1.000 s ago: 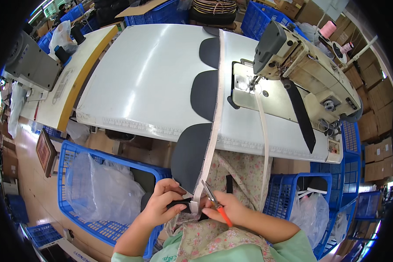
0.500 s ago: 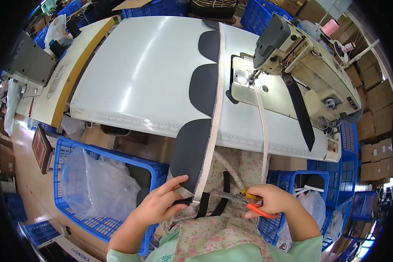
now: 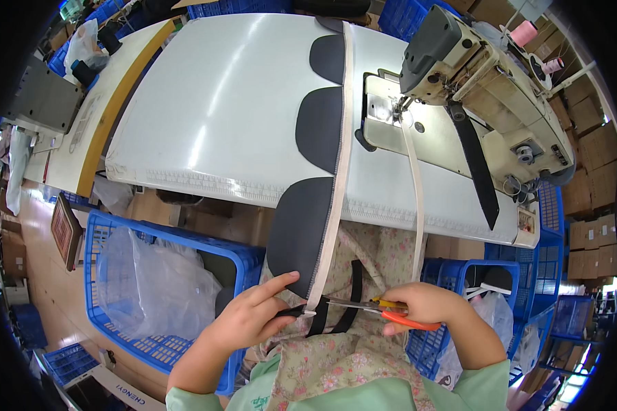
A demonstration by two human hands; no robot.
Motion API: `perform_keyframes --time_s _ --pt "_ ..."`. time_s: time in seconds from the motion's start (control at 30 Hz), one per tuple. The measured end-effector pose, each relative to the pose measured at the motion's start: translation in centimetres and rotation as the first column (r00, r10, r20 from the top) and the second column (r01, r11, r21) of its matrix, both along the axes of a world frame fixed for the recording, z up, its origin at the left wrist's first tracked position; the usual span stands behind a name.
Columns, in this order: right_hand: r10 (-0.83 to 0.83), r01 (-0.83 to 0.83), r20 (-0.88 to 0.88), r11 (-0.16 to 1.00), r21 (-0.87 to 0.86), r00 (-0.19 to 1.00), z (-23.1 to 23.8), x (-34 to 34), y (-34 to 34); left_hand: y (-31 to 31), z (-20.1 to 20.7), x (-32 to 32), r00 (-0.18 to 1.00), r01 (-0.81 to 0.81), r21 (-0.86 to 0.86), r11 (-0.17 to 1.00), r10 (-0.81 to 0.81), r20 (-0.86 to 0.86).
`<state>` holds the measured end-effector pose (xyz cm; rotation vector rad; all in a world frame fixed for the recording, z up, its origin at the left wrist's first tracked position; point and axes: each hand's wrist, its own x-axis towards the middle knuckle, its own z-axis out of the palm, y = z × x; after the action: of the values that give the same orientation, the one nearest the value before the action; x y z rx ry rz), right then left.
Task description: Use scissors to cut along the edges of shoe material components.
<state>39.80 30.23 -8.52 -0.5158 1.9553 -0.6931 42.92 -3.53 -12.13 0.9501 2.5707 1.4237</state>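
Observation:
A row of dark grey rounded fabric pieces, joined along one edge by a pale tape, runs from the far edge of the table down to my lap. My left hand is closed near its lower end, pinching a dark piece with a short bit of pale tape. Its index finger rests on the lowest large piece. Scissors with orange and yellow handles are in my right hand. Their blades point left, with the tips at the tape beside my left fingers; whether they touch it I cannot tell.
A sewing machine stands at the right of the white table. A separate pale tape hangs from its needle area to my lap. Blue baskets with plastic bags flank me. Black straps lie on my flowered apron.
My right hand has brought the scissors left, so their tips now reach the tape by my left fingers. My left hand keeps its hold. The whole view has shifted slightly.

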Motion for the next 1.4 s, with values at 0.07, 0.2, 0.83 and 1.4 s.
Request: perform_keyframes --time_s 0.07,0.2,0.83,1.4 --pt "0.022 -0.022 -0.032 1.000 -0.017 0.999 0.3 -0.3 -0.5 0.0 0.0 0.0 1.000 0.002 0.002 1.000 -0.002 0.008" --pt "0.040 -0.040 -0.054 0.999 -0.010 0.998 0.1 -0.5 -1.0 0.1 0.1 -0.1 1.000 0.010 0.003 1.000 -0.010 0.009" --pt "0.060 -0.058 -0.081 0.998 0.022 0.995 0.5 -1.2 -2.8 -0.1 0.2 -0.1 0.997 0.020 0.028 0.999 -0.022 0.067" --pt "0.077 -0.078 0.019 0.994 0.081 0.997 -0.4 -1.6 -2.4 0.2 -0.5 -0.1 0.990 0.044 0.011 0.999 -0.045 0.137"
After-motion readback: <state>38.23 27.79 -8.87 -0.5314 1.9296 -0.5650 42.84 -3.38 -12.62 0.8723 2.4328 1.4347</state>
